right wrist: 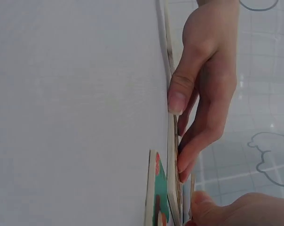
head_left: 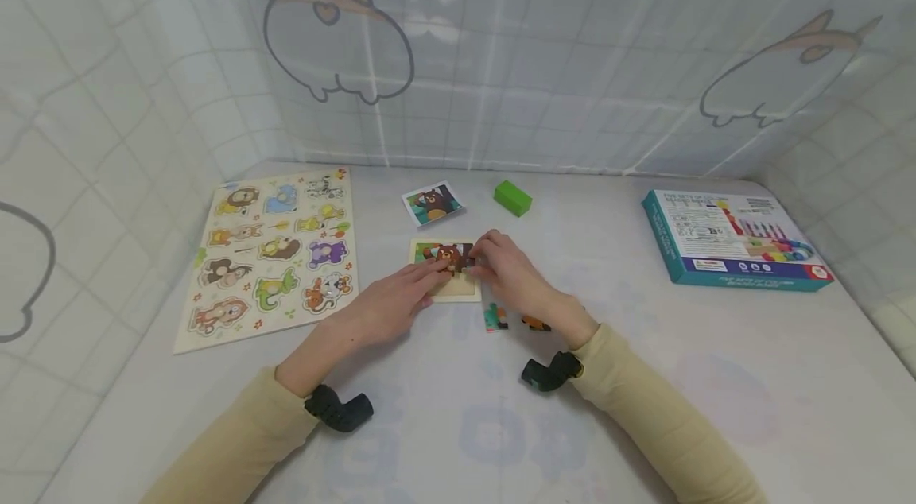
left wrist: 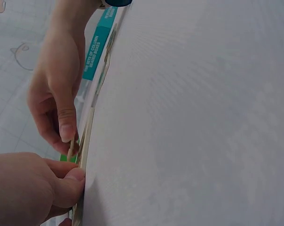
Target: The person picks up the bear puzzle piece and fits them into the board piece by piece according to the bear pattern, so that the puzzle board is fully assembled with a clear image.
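A small wooden jigsaw tray [head_left: 458, 291] lies in the middle of the table. Bear picture pieces [head_left: 447, 253] fill its far part, and bare wood shows along the near part. My left hand [head_left: 390, 301] holds the tray at its left side, thumb at the edge and fingertips on the pieces. Over the tray's right side, my right hand [head_left: 511, 273] pinches a thin puzzle piece [left wrist: 71, 149] between thumb and fingers, tilted up from the tray. Two loose pieces, one green and orange [head_left: 495, 318] and one dark orange [head_left: 535, 323], lie beneath my right wrist.
Behind the tray are a bear picture card [head_left: 432, 203] and a green block [head_left: 513, 198]. An animal puzzle board [head_left: 203, 285] lies at the left. A teal-edged box [head_left: 737, 238] sits at the far right. Patterned cloth walls [head_left: 537, 75] enclose the table's back and sides.
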The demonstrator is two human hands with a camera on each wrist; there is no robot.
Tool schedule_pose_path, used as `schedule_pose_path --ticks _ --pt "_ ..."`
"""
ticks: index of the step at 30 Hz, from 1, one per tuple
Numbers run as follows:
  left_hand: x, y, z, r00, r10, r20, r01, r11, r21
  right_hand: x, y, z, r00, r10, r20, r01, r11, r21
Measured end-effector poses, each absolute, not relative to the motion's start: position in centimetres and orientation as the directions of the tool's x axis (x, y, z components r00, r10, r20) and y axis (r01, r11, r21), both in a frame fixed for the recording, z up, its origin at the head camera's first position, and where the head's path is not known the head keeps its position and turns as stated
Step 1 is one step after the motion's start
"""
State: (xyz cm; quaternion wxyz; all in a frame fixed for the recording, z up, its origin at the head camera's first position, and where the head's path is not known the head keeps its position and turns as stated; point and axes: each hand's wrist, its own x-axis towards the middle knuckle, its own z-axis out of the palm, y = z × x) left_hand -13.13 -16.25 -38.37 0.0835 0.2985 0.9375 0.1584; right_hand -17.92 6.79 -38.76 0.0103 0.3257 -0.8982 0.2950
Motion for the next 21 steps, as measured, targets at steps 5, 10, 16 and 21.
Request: schedule_pose_path --ticks 5,10,16,21 --pt "-13.2 -16.2 -38.2 -0.824 0.561 -0.079 0.504 0.79 0.35 -18.0 6.8 -39.1 -0.782 -0.586 0.214 -0.598 0.607 -0.524" --pt "-13.3 -16.2 -38.4 -0.828 0.555 -0.076 0.501 0.794 0.343 -18.0 6.7 -39.4 -0.761 -0.598 0.251 -0.633 0.598 -0.493" --pt "-13.2 -16.1 -38.5 -0.824 0.564 -0.045 0.512 0.777 0.366 -18.0 6.8 -39.7 -0.745 -0.607 0.278 -0.658 0.595 -0.462" --pt "-13.2 -16.2 -38.6 -0.798 0.603 -0.024 0.561 0.756 0.338 -18.1 6.9 -39.9 -0.736 -0.611 0.29 -0.667 0.584 -0.463"
